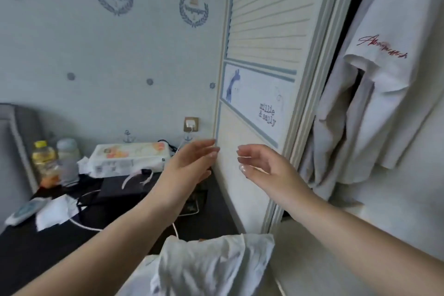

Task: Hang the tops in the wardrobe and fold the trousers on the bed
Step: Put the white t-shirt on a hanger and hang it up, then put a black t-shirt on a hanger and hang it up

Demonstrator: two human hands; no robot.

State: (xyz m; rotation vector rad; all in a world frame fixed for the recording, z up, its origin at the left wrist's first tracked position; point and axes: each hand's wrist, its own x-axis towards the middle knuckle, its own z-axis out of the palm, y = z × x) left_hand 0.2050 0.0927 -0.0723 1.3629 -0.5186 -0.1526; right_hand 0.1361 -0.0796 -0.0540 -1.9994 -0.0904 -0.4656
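Tops hang inside the open wardrobe at right: one white shirt (394,79) with red script beside one grey garment (336,142). Both hands, left hand (189,163) and right hand (264,166), are loosely spread and empty before the wardrobe door (264,31). Two bottles (55,161) stand on the dark table (24,247) by a pale papered wall.

Wardrobe door (264,103) panel: "millie & sally". White top (394,67) script illegible.

White top (394,74), red script; pale-blue wallpaper (96,55), wreath crests.
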